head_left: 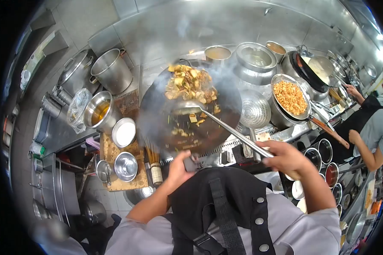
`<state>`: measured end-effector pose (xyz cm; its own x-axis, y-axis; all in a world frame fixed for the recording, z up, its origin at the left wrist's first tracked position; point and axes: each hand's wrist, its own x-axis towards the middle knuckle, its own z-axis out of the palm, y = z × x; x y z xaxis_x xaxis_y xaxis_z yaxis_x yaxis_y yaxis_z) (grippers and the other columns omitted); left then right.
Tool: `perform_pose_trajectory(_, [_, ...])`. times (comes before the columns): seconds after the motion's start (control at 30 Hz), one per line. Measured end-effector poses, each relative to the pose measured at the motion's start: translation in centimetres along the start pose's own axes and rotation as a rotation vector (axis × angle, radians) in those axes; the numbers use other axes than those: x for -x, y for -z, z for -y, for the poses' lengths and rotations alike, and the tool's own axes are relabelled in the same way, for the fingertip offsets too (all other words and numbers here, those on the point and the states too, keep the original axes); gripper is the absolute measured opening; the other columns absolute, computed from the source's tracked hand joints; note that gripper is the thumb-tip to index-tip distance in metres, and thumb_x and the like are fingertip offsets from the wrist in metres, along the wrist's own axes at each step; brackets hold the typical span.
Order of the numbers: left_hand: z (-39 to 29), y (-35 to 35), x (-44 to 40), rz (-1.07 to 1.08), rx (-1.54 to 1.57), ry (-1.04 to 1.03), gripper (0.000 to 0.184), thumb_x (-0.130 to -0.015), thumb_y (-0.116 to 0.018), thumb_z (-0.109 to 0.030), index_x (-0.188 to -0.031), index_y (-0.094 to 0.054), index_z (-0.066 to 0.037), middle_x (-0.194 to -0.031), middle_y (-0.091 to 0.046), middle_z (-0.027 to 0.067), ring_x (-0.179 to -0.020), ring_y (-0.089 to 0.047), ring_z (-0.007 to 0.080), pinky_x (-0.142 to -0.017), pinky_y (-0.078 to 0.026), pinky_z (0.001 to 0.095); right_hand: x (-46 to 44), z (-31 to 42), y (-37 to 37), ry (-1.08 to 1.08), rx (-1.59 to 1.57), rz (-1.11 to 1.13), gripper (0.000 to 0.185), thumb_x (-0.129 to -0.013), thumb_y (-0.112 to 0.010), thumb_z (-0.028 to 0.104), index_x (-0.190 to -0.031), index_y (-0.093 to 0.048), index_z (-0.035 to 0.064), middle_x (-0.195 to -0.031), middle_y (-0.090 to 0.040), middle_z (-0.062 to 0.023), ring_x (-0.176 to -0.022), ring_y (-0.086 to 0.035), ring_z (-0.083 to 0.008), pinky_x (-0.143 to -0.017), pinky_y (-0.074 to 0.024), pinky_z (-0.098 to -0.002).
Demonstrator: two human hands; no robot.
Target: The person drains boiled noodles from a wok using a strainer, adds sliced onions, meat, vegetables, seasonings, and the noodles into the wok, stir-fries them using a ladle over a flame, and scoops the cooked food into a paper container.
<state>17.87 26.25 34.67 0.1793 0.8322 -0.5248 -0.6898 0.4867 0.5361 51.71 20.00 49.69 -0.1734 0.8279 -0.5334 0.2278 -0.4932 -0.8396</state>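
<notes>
My left hand is closed at the near edge of a large dark wok, around its handle; a grey patch shows there, perhaps a cloth. Chopped, browned food is in the air over the wok's far side, blurred by motion. Smaller pieces lie scattered in the wok, and smoke rises around it. In my right hand is the long metal handle of a ladle. The ladle's bowl hangs over the middle of the wok, below the airborne food.
Right of the wok are a perforated skimmer and a strainer of fried bits over a pot. A pot of oil, a white-filled bowl and a bamboo brush stand left. A co-worker's arm is at far right.
</notes>
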Motion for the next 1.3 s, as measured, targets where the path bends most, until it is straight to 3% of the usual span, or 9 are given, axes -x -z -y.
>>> perform_pose_trajectory(0.23, [-2.0,-1.5,-11.7,0.002,0.077,-0.058,0.011,-0.091,-0.065,-0.009,-0.098,-0.057,-0.006,-0.088,-0.062,0.0084,-0.081,-0.061,0.0232,-0.080,-0.057,0.0443,-3.9,-0.9,1.2,0.085,0.404,-0.157,0.060,-0.090,-0.067,0.009,-0.148,-0.050,0.0096,-0.079,-0.062,-0.0057,-0.063,-0.057,-0.0133,-0.059,-0.0499,-0.0310])
perform_pose_trajectory(0.4, [2.8,3.1,-3.5,0.047,-0.088,0.007,0.011,-0.090,-0.064,-0.010,-0.098,-0.058,-0.007,-0.089,-0.062,0.0095,-0.080,-0.061,0.0251,-0.077,-0.054,0.0435,-8.0,-5.1,0.2,0.380,0.521,-0.249,0.059,-0.091,-0.068,0.011,-0.147,-0.051,0.0117,-0.081,-0.063,-0.0057,-0.063,-0.058,-0.0139,-0.060,-0.0506,-0.0315])
perform_pose_trajectory(0.57, [-2.6,-2.6,-3.3,-0.059,0.088,-0.011,0.012,-0.092,-0.065,-0.012,-0.092,-0.054,-0.009,-0.084,-0.058,0.0075,-0.081,-0.057,0.0217,-0.077,-0.055,0.0442,0.8,-1.7,2.5,0.030,-0.063,0.055,0.058,-0.090,-0.066,0.002,-0.146,-0.051,0.0062,-0.083,-0.062,-0.0023,-0.059,-0.054,-0.0087,-0.053,-0.0455,-0.0252])
perform_pose_trajectory(0.67, [-3.6,-2.6,-10.5,0.027,0.152,0.040,0.014,-0.090,-0.067,-0.006,-0.098,-0.056,-0.008,-0.086,-0.062,0.0075,-0.078,-0.062,0.0216,-0.074,-0.058,0.0446,-0.8,0.8,0.7,-0.010,0.293,-0.066,0.059,-0.090,-0.065,0.001,-0.147,-0.051,0.0067,-0.083,-0.061,-0.0025,-0.059,-0.053,-0.0088,-0.053,-0.0462,-0.0250])
perform_pose_trajectory(0.8, [0.9,2.2,-10.2,0.002,0.033,0.015,0.013,-0.088,-0.067,-0.011,-0.095,-0.057,-0.006,-0.090,-0.061,0.0110,-0.080,-0.061,0.0240,-0.074,-0.055,0.0451,-8.6,-3.6,-0.9,0.256,0.218,-0.112,0.061,-0.091,-0.064,0.002,-0.149,-0.047,0.0077,-0.082,-0.059,-0.0037,-0.060,-0.054,-0.0094,-0.054,-0.0478,-0.0261])
perform_pose_trajectory(0.93, [0.3,1.8,-3.7,0.176,0.073,0.067,0.014,-0.088,-0.067,-0.011,-0.095,-0.057,-0.005,-0.095,-0.061,0.0130,-0.085,-0.060,0.0273,-0.077,-0.055,0.0467,-4.7,-6.7,-1.6,0.270,-0.395,-0.013,0.063,-0.091,-0.058,-0.002,-0.151,-0.041,0.0102,-0.080,-0.058,-0.0068,-0.058,-0.057,-0.0137,-0.052,-0.0485,-0.0268])
perform_pose_trajectory(1.03, [-3.9,-3.1,-3.8,-0.024,0.246,0.064,0.012,-0.092,-0.064,-0.011,-0.100,-0.055,-0.008,-0.097,-0.058,0.0119,-0.086,-0.057,0.0301,-0.079,-0.056,0.0488,-3.3,-2.5,-2.4,0.199,-0.166,-0.142,0.063,-0.090,-0.056,0.001,-0.149,-0.036,0.0060,-0.072,-0.056,-0.0059,-0.053,-0.055,-0.0139,-0.048,-0.0467,-0.0289])
perform_pose_trajectory(1.23, [-5.2,-0.7,-7.2,-0.014,-0.036,-0.075,0.010,-0.091,-0.063,-0.009,-0.098,-0.057,-0.005,-0.087,-0.060,0.0118,-0.073,-0.062,0.0257,-0.060,-0.057,0.0424,-4.7,3.3,-3.1,0.160,-0.118,-0.293,0.058,-0.087,-0.056,0.001,-0.142,-0.040,0.0051,-0.071,-0.053,-0.0036,-0.051,-0.051,-0.0131,-0.045,-0.0422,-0.0292])
perform_pose_trajectory(1.3, [-3.5,2.3,-6.5,0.080,-0.187,-0.300,0.043,-0.084,-0.065,0.002,-0.126,-0.053,0.000,-0.107,-0.064,0.0120,-0.094,-0.067,0.0250,-0.080,-0.059,0.0409,-4.8,4.2,-3.7,0.116,-0.017,-0.366,0.053,-0.087,-0.056,0.001,-0.137,-0.042,0.0074,-0.073,-0.052,-0.0030,-0.051,-0.051,-0.0132,-0.045,-0.0425,-0.0295])
